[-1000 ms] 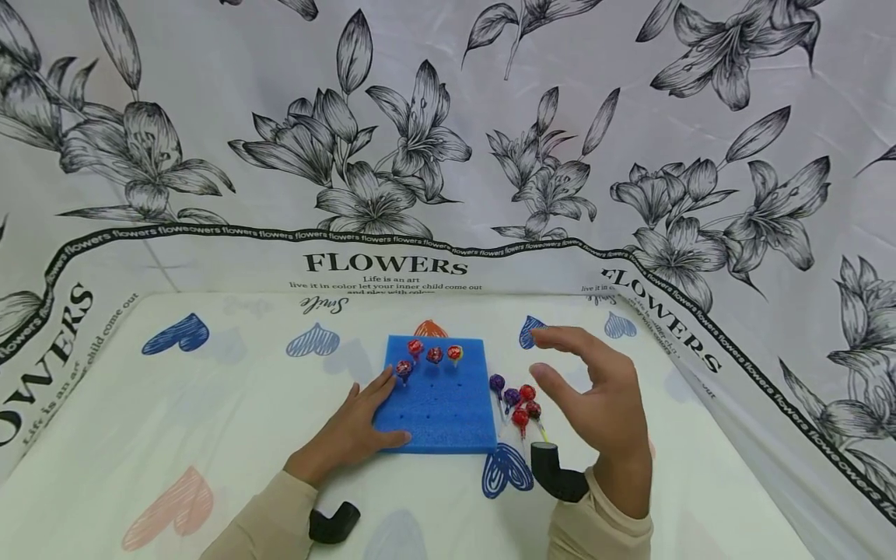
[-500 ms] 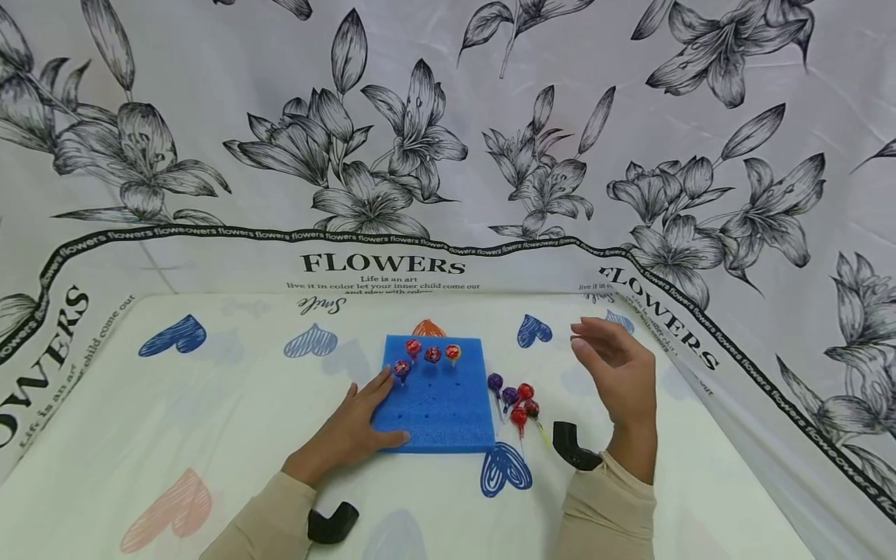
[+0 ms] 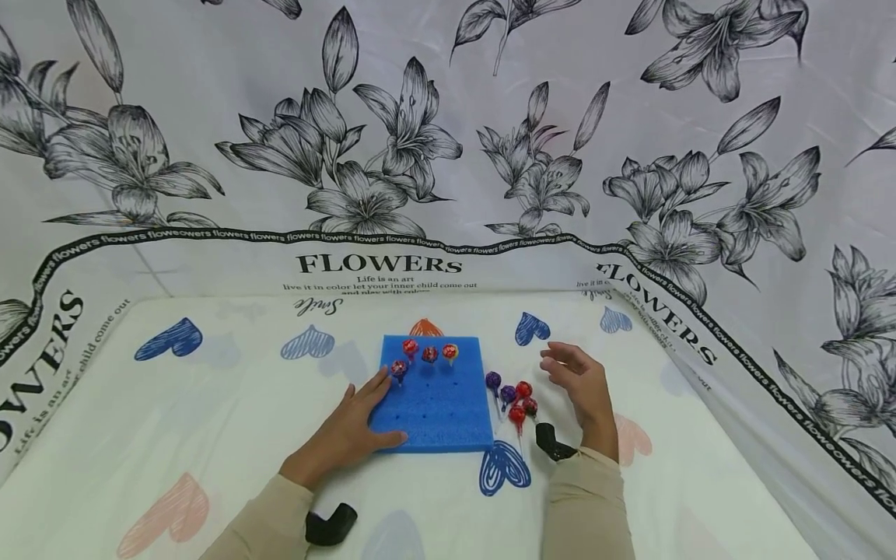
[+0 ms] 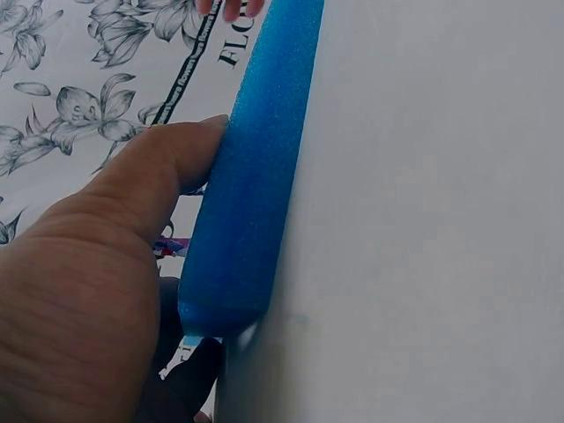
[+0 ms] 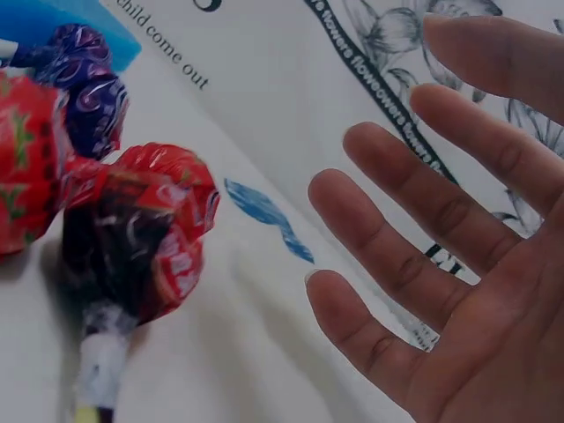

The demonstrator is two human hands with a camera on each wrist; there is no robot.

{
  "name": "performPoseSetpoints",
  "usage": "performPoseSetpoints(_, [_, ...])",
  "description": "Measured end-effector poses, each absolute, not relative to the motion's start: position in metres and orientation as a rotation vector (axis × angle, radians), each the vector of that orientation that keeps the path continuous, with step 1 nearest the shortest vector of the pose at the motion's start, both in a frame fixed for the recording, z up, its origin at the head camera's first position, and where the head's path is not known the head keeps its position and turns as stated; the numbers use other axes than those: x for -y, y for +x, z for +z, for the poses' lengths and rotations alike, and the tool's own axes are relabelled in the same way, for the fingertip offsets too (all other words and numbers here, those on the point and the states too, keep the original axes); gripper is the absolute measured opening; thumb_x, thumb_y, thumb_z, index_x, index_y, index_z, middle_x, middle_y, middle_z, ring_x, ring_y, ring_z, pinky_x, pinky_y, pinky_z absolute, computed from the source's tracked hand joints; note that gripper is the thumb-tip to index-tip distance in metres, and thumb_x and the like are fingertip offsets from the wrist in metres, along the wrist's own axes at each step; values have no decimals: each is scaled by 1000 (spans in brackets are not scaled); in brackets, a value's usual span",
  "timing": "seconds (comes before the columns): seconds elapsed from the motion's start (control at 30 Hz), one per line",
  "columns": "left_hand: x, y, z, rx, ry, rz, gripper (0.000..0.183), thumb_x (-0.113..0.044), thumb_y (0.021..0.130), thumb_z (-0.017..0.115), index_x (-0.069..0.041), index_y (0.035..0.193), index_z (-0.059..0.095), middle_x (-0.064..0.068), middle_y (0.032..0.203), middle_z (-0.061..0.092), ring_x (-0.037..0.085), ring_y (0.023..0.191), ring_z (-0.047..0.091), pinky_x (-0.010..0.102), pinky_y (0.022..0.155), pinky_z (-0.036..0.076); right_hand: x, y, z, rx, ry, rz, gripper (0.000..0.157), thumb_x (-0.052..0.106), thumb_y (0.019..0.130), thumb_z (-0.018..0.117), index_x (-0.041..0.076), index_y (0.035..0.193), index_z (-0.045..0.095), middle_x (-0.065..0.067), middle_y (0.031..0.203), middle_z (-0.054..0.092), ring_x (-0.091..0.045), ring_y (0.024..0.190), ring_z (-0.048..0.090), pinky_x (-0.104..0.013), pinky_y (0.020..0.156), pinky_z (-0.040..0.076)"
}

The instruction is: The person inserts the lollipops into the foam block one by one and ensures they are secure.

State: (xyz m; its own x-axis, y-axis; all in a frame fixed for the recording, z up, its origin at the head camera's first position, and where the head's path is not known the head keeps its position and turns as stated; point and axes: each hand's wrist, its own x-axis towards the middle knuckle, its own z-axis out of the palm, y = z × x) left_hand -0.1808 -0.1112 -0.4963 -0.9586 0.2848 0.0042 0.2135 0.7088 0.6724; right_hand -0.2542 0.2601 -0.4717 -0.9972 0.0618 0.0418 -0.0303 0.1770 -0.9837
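Note:
A blue foam board with small holes lies on the table. Lollipops stand in it near the far edge, three in a row, including a red-wrapped one, and another in front at the left. My left hand rests spread on the board's left side; its thumb presses on the foam edge in the left wrist view. To the right of the board lie several loose lollipops, purple and red. My right hand hovers right of them with fingers apart, holding nothing.
The white tablecloth is printed with hearts. Behind it hangs a flower-printed curtain. A black curved piece sits at each wrist, one on the left and one on the right, the latter close to the loose lollipops.
My right hand first moved right, away from the loose lollipops, then came back left and lower toward them. My left hand has stayed on the board.

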Motion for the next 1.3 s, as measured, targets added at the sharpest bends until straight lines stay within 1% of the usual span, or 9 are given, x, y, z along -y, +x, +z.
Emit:
performPoseSetpoints(0.2, [110,-182,-496,-2808,418,1086,101,-53,77,76,-3,150,29,8,159,16,37,142,14,51,114,5,-261,-257,-477,2449,-63,2006,47,18,90,71,-1,131,56,-14,122,62,-23,106,61,-34,89,50])
performPoseSetpoints(0.4, [110,-182,-497,-2814,430,1100,100,-52,77,76,-2,150,30,9,159,17,38,142,16,51,114,3,-262,-258,-484,2609,71,1938,45,16,89,71,1,130,58,-16,125,61,-31,116,55,-47,102,38])
performPoseSetpoints(0.47, [111,-182,-498,-2818,436,1102,100,-52,77,76,-1,150,30,10,159,17,38,142,17,51,114,3,-263,-258,-486,2684,118,1888,45,16,90,70,2,131,58,-15,125,61,-31,118,54,-51,104,35])
performPoseSetpoints(0.53, [111,-182,-498,-2819,429,1094,100,-52,77,76,-2,150,29,9,159,16,38,142,16,51,114,3,-262,-258,-488,2748,137,1842,43,16,89,71,5,130,60,-12,124,62,-30,117,55,-52,103,36])
performPoseSetpoints(0.77, [110,-184,-498,-2811,425,1100,100,-51,76,77,-4,151,29,7,159,16,35,142,16,50,114,3,-258,-258,-488,2869,107,1734,36,11,86,72,12,122,67,-5,111,68,-23,105,61,-48,96,43])
performPoseSetpoints(0.93, [110,-184,-499,-2810,425,1096,101,-52,76,77,-5,151,28,6,159,16,35,143,16,50,114,3,-255,-261,-487,2901,137,1651,31,7,87,70,10,118,69,-5,105,69,-23,99,62,-45,91,47])
performPoseSetpoints(1.03, [110,-185,-499,-2810,423,1097,101,-52,76,76,-6,151,28,6,159,16,35,143,16,50,114,3,-255,-263,-487,2874,138,1638,30,5,87,70,8,117,70,-6,106,69,-24,100,62,-44,91,47])
performPoseSetpoints(1.2, [110,-185,-499,-2808,414,1098,101,-53,76,77,-6,151,28,6,159,16,36,143,16,51,114,3,-257,-263,-484,2769,94,1667,32,4,88,69,4,119,68,-10,112,67,-29,108,59,-47,97,44])
performPoseSetpoints(1.3, [110,-184,-499,-2811,413,1094,101,-53,76,77,-6,151,28,5,159,16,36,143,16,51,114,4,-258,-261,-481,2711,66,1695,32,4,88,68,2,120,67,-12,117,64,-31,109,57,-47,97,44])
